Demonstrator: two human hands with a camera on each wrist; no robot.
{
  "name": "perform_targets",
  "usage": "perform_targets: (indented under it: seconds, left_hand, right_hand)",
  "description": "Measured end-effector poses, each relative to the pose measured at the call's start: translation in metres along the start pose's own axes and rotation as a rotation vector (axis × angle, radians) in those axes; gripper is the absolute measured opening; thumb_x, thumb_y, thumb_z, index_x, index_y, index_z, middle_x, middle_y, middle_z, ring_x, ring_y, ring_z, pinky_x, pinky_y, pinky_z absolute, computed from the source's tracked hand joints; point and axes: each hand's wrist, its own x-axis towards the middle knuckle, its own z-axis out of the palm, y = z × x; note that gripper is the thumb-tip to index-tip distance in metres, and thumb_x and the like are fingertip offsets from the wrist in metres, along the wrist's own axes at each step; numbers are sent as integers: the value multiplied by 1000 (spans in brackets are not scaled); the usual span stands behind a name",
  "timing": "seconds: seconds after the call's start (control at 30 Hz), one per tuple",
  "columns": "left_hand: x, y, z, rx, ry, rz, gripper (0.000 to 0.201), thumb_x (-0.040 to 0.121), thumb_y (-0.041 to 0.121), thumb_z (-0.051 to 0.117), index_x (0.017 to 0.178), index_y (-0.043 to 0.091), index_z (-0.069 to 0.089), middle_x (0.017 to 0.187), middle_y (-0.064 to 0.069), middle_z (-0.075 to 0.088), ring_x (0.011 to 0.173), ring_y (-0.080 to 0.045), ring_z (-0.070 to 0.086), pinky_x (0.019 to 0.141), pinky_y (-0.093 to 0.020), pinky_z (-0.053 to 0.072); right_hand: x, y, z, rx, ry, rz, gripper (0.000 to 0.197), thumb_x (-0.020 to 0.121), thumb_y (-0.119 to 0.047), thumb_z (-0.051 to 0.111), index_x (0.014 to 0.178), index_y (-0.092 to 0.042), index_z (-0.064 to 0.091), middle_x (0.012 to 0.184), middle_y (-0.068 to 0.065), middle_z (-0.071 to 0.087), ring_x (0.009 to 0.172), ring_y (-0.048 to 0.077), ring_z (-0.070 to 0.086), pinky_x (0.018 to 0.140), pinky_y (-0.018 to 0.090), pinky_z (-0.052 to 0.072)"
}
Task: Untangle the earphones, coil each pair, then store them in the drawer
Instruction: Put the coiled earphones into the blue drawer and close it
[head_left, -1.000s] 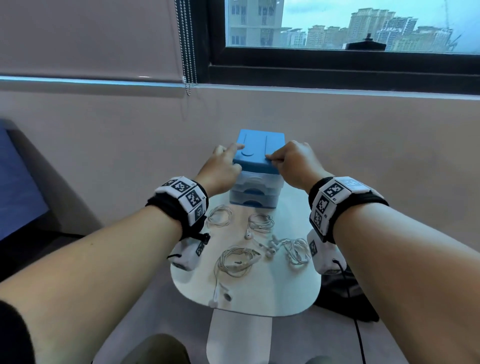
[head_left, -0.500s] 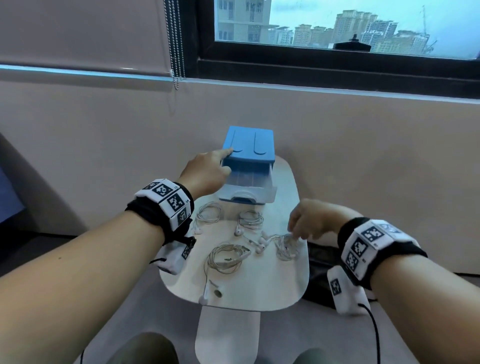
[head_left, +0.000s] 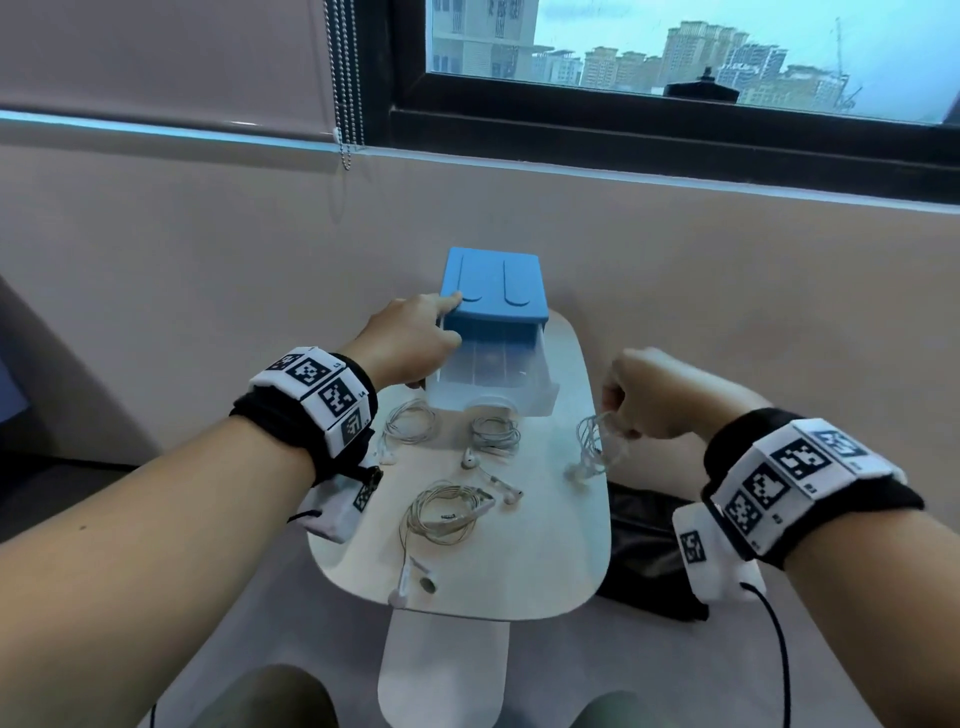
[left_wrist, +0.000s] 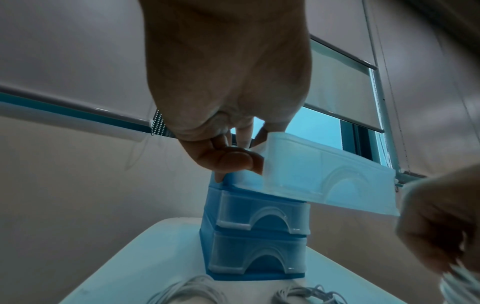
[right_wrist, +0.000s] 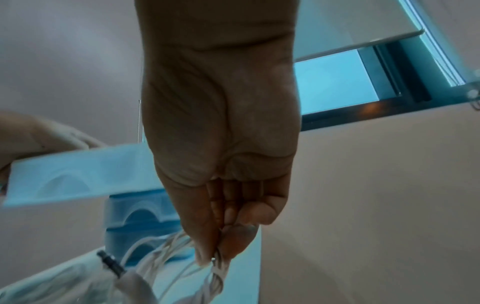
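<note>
A coiled pair of earphones (head_left: 592, 447) is pinched in the right hand (head_left: 660, 395), dangling just off the table's (head_left: 545, 571) right side. The open top drawer (head_left: 493, 374) sits up and to the left of that grip, mouth facing up, so the bundle probably gets carried leftward over its rim. The drawer unit (head_left: 493, 291) is steadied by the left hand (head_left: 410, 338), thumb on the drawer's corner.

At the far end of your table (head_left: 545, 587) stands the drawer unit (head_left: 493, 291), against the wall, its top drawer (head_left: 493, 379) pulled out toward you. Your left hand (head_left: 410, 338) sits at the unit's left side. Three earphone coils (head_left: 447, 514) lie on the table before the drawer; your right hand (head_left: 660, 395), right of it, holds a fourth coil (head_left: 592, 447) above the table's right edge.
</note>
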Motion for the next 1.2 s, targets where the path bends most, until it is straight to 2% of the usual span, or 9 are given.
perform_targets:
  seconds: [0.17, 0.3, 0.4, 0.57, 0.67, 0.83, 0.97, 1.07, 1.2]
  left_hand:
    - [-2, 2, -4, -44, -64, 0, 68, 95, 17, 49, 159, 34, 34, 98, 0, 60, 70, -22, 68, 64, -36, 64]
    - [-3, 1, -10, -107, -124, -15, 73, 93, 13, 51, 160, 36, 31, 97, -5, 63, 64, -23, 73, 63, -39, 65]
    - [-4, 3, -11, -98, -144, -15, 74, 94, 12, 51, 161, 35, 29, 100, -2, 59, 66, -24, 74, 64, -39, 65]
    - [-2, 2, -12, -69, -147, 10, 73, 94, 12, 52, 161, 32, 29, 120, -6, 58, 75, -24, 72, 72, -41, 65]
    - [0, 0, -12, -90, -157, 5, 74, 94, 10, 51, 161, 31, 28, 108, -1, 52, 68, -24, 73, 62, -37, 64]
    - [4, -2, -12, -114, -160, 2, 73, 94, 7, 49, 161, 30, 30, 102, 2, 47, 56, -19, 70, 51, -31, 60]
    - [4, -1, -12, -120, -175, -7, 74, 93, 7, 48, 161, 32, 31, 100, 3, 47, 61, -24, 71, 54, -34, 62]
    - [3, 0, -14, -118, -184, -7, 74, 94, 7, 49, 161, 32, 29, 108, 0, 48, 61, -23, 72, 55, -35, 63]
    - [3, 1, -13, -112, -187, -9, 71, 94, 5, 47, 160, 30, 34, 100, 3, 44, 63, -26, 72, 57, -38, 63]
  right_hand:
    - [-5, -4, -44, -18, 168, 46, 29, 86, -8, 72, 65, -24, 60, 71, 0, 64, 62, 18, 61, 50, 22, 39]
    - [-7, -21, -70, 83, 387, 26, 28, 88, -13, 72, 66, -25, 59, 87, 9, 64, 74, 24, 59, 65, 26, 41]
    - [0, -42, -75, 219, 511, -60, 16, 86, -12, 70, 71, -15, 69, 71, 1, 64, 78, 23, 57, 70, 26, 41]
    - [24, -64, -58, 358, 522, -110, 5, 85, -12, 73, 80, -10, 74, 71, 3, 70, 84, 27, 66, 77, 33, 56]
    - [35, -70, -50, 413, 522, -111, 7, 85, -10, 74, 78, -10, 73, 73, 3, 71, 84, 25, 69, 72, 28, 55]
    - [40, -77, -62, 565, 598, -145, 5, 84, -8, 76, 80, -11, 74, 71, 9, 73, 75, 27, 73, 74, 37, 63]
    - [45, -78, -65, 586, 688, -184, 12, 83, -9, 72, 74, -17, 70, 67, 6, 71, 70, 22, 66, 72, 24, 53]
    - [48, -76, -62, 552, 759, -173, 18, 84, -10, 71, 72, -22, 65, 67, 2, 68, 68, 19, 58, 64, 1, 35]
    - [47, -78, -62, 597, 831, -214, 18, 83, -10, 71, 72, -23, 63, 64, -3, 65, 60, 12, 55, 66, 0, 34]
